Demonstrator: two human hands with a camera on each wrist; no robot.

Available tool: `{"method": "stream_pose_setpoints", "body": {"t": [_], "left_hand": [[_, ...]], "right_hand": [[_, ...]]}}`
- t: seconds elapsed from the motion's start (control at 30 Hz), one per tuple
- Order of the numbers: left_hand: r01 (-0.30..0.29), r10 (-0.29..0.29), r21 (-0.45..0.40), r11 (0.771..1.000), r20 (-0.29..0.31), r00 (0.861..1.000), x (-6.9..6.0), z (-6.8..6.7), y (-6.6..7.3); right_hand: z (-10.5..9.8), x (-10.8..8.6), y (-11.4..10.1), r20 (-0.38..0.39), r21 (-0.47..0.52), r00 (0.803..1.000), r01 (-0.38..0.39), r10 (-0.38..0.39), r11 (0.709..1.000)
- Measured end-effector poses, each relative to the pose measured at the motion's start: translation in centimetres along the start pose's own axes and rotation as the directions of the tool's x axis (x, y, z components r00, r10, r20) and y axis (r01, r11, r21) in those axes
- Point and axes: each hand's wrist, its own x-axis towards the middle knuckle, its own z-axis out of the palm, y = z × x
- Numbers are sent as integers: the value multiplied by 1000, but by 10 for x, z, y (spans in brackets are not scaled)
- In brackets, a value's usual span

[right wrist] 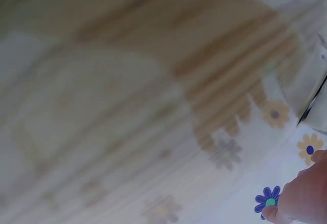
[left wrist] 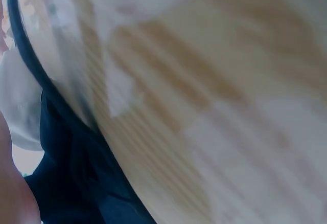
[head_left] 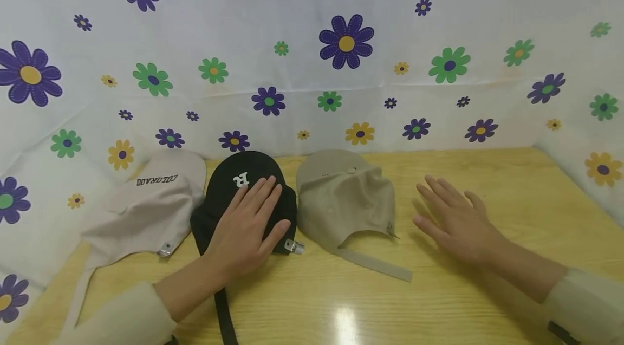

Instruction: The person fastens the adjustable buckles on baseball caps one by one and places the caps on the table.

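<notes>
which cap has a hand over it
The black cap, the middle one of the three: the left hand lies over it, while no hand covers the COLORADO cap or the tan cap.

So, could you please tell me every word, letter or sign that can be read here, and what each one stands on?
"COLORADO": on the pale cap, upside down in the head view.
"R": in white on the black cap.
The tan cap bears a dark mark too small to read.
</notes>
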Motion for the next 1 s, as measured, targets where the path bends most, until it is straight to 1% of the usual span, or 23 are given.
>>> {"method": "stream_pose_setpoints", "body": {"t": [0.13, 0.33, 0.4, 0.5, 0.57, 0.73, 0.83, 0.9, 1.0], "left_hand": [[-24, 24, 2, 1000, -15, 1000, 4, 2, 3], [-26, 25, -16, 1000, -39, 999, 9, 8, 7], [-43, 42, -16, 999, -59, 997, 11, 11, 8], [-88, 87, -2, 996, -106, 991, 15, 18, 12], [-97, 96, -5, 995, -115, 989, 12, 21, 16], [-94, 92, -6, 996, -125, 988, 14, 24, 24], [-124, 128, 37, 992, -124, 984, 15, 22, 27], [-162, 169, 67, 985, -116, 979, 13, 20, 29], [-203, 210, 76, 976, -101, 972, 10, 17, 30]], "right_hand": [[3, 6, -8, 1, 9, 1000, 15, -15, 1000], [8, 12, -21, -13, 9, 999, 47, -47, 999], [9, 14, -25, -11, 8, 998, 54, -54, 999], [11, 16, -29, -8, 6, 998, 62, -61, 998], [12, 15, -32, 4, 11, 997, 73, -73, 997], [12, 17, -37, -14, -5, 993, 119, -119, 993], [13, 20, -40, -26, -30, 989, 146, -147, 989], [14, 20, -43, -29, -53, 987, 158, -159, 986], [15, 20, -48, -40, -110, 983, 177, -182, 978]]}}
